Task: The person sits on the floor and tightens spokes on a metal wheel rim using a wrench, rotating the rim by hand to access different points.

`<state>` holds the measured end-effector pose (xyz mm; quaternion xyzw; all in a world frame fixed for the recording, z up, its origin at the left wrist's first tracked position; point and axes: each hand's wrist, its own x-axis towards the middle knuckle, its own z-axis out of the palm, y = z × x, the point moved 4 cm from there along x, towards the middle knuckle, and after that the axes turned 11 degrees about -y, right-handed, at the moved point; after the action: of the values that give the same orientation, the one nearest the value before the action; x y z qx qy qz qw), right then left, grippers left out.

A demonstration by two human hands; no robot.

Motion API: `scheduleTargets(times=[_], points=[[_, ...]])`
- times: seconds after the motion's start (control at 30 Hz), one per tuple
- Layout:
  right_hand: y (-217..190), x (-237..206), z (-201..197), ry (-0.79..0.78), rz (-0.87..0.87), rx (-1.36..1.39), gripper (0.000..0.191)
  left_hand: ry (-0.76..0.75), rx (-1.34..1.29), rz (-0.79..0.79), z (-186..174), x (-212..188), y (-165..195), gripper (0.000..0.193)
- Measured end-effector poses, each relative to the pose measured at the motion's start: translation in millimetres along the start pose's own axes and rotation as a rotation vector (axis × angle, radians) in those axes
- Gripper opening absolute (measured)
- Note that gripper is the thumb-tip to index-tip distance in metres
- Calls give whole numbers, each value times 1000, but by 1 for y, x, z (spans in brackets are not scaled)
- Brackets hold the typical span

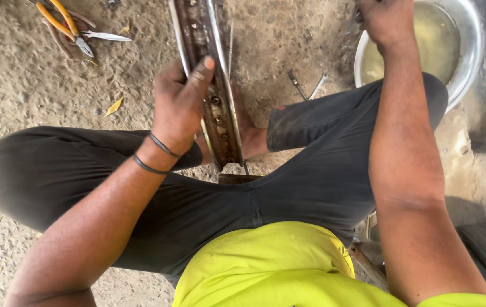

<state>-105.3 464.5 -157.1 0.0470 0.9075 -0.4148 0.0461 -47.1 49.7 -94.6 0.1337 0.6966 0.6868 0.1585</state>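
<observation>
Left fingers (203, 71) around rusty wheel rim (209, 85)

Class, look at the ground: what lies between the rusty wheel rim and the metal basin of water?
In the head view, two small metal tools lie on the bare dirt between the wheel rim and the metal basin.

The person wears a bright yellow-green shirt (266, 267), dark grey trousers (288, 187) and two thin black wristbands (156, 154).

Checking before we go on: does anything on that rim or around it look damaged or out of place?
The wheel rim gripped by the left hand looks rusty and grimy along its channel. Pliers and small metal tools lie loose in the dirt. Nothing looks spilled from the metal basin.
</observation>
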Motion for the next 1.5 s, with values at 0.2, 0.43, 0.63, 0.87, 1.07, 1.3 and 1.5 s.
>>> scheduleTargets(times=[0.2, 0.43, 0.63, 0.87, 1.07, 1.3, 1.5], points=[[-69, -10, 33, -76, -20, 606, 7, 105, 33, -126, 1, 2, -4, 29], [-166, -51, 132, -223, -191, 748, 9, 134, 65, -50, 1, -4, 6, 22], [-194, -56, 142, -232, -282, 603, 14, 132, 65, -104, -4, -4, 4, 21], [-180, -49, 135, -295, -279, 679, 14, 66, -26, -138, -4, -2, 10, 19], [-170, -52, 134, -421, -143, 664, 10, 93, -24, -107, -14, 7, 10, 18], [-174, -89, 156, -724, -131, 879, 26, 64, -151, -101, -15, 8, 6, 14], [-157, -63, 131, -594, -162, 877, 15, 83, -130, -121, -13, 8, 8, 17]])
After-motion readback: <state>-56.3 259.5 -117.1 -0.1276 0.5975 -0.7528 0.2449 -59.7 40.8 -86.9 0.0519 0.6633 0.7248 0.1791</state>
